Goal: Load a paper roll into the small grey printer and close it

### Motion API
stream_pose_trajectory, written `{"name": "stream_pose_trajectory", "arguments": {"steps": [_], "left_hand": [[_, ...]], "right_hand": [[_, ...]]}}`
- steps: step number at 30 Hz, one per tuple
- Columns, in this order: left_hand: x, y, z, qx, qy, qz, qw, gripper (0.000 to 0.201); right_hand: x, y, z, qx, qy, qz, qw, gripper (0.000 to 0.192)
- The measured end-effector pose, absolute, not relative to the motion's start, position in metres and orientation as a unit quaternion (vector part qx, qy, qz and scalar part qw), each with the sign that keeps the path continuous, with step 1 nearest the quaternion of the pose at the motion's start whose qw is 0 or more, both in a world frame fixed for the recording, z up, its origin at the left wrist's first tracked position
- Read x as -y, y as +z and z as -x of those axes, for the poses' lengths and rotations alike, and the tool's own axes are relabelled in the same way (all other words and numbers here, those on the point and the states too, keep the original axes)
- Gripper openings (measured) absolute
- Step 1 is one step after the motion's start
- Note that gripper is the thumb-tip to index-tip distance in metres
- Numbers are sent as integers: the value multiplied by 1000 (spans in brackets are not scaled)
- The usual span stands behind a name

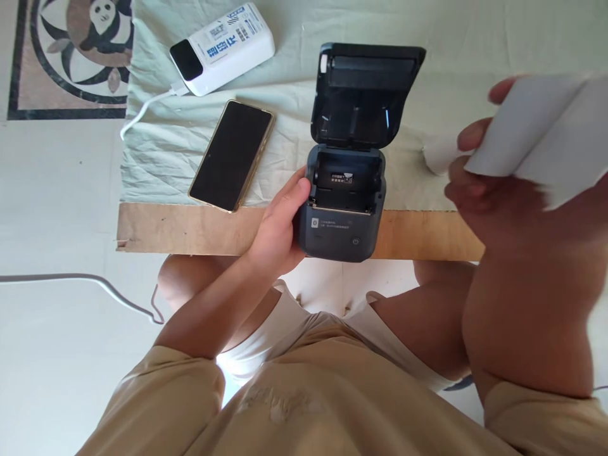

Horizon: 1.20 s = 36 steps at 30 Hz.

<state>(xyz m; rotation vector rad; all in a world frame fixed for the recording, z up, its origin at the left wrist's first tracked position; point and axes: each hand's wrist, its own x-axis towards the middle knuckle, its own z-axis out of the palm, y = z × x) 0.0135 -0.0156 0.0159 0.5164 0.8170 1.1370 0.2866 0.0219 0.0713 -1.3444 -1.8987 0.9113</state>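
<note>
I count 2 hands at the worktop [185, 227]. The left hand [278, 231] grips 1 dark printer [342, 221], its 1 lid [363, 95] flipped up, above the middle of the near edge. Over the right side, the raised right hand [508, 206] pinches white paper [527, 123]. Toward the near left corner lie 1 phone [232, 155] and, farther back, 1 white power bank [228, 47] with 1 cable [151, 106].
</note>
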Motion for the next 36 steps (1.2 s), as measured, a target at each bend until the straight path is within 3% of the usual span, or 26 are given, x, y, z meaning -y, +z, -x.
{"name": "stream_pose_trajectory", "arguments": {"steps": [1,3,5,9,13,17,19,23,25,28,31,36], "left_hand": [[15,17,-14,-374,518,-231,733,33],[15,19,-14,-381,524,-219,729,34],[14,22,-15,-395,531,-196,724,38],[14,25,-15,-434,541,-165,701,45],[14,25,-17,-464,543,-180,677,44],[14,26,-20,-468,535,-205,673,56],[15,27,-20,-459,530,-210,682,57],[15,28,-17,-408,531,-202,715,46],[15,28,-17,-388,531,-187,730,40],[14,30,-17,-381,525,-172,742,38],[13,32,-19,-387,526,-175,737,35],[12,28,-19,-420,536,-196,706,35]], "right_hand": [[-28,55,-286,697,376,508,340,67],[-36,22,-278,579,408,519,479,43],[-39,-1,-265,575,386,494,524,42],[-33,-3,-250,682,286,488,464,33],[-31,13,-248,741,203,505,394,38],[-30,17,-243,760,158,545,316,34],[-28,21,-243,755,160,541,333,35],[-30,32,-264,719,58,484,496,35],[-37,31,-282,704,13,499,506,46],[-48,16,-303,708,40,582,398,71],[-57,-2,-307,708,69,633,306,81],[-63,-8,-304,695,75,643,313,75]]}}
